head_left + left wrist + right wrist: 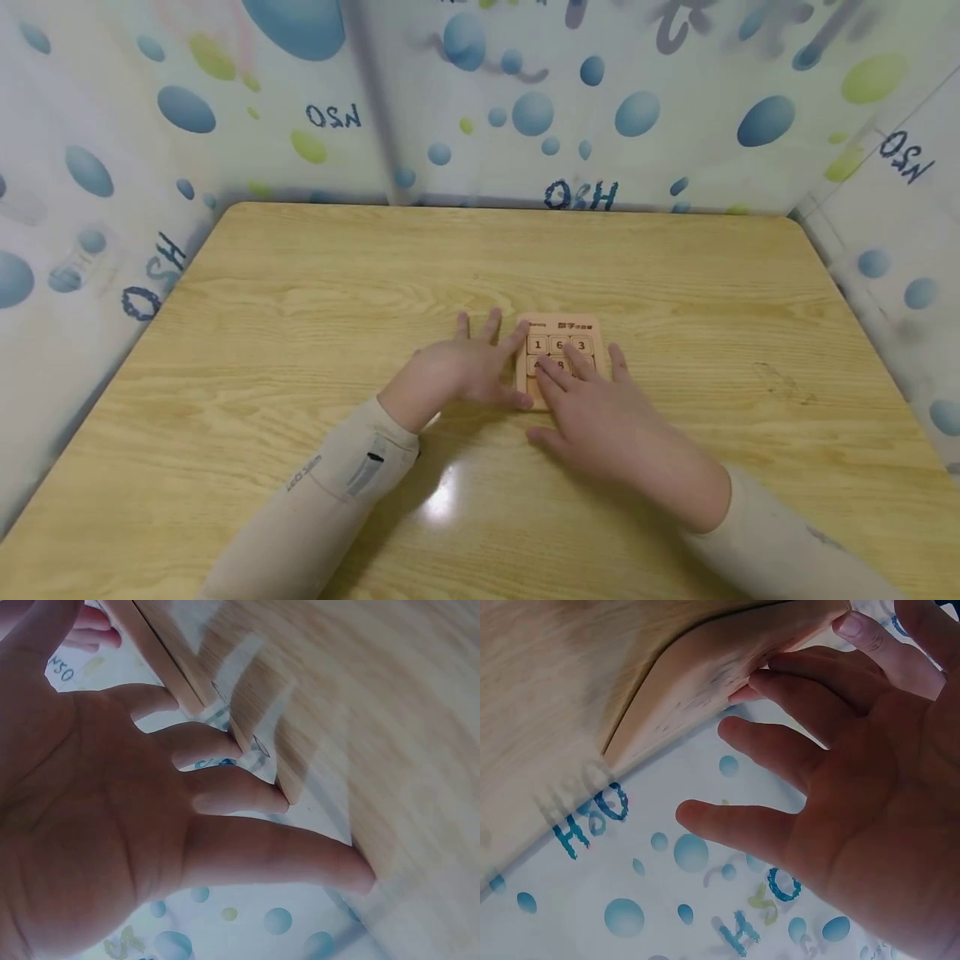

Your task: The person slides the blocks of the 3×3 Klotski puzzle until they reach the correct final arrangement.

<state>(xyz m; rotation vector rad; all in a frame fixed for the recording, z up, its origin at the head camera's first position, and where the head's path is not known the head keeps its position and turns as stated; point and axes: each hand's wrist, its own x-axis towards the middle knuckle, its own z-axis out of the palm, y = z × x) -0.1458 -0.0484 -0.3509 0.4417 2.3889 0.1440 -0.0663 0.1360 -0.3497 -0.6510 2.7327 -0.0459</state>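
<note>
A wooden number sliding puzzle (547,319) lies flat on the table, its header printed with dark characters. Tiles 1, 6 and 3 show in its top row; the row below is partly covered. My left hand (474,371) is spread at the puzzle's left side, with index fingertip and thumb tip right at that edge. The other left fingers reach out straight over the tabletop. From the right, my right hand (603,421) extends over the puzzle, index and middle fingertips at the second row. Its palm hides the lower right part. In the right wrist view the puzzle (697,686) shows beside the fingertips.
The pale wood-grain table (337,283) has rounded far corners and a bright light reflection near its front. White walls (480,158) with blue and green dots and lettering stand close around its back and sides. Light sleeves (307,508) cover both forearms.
</note>
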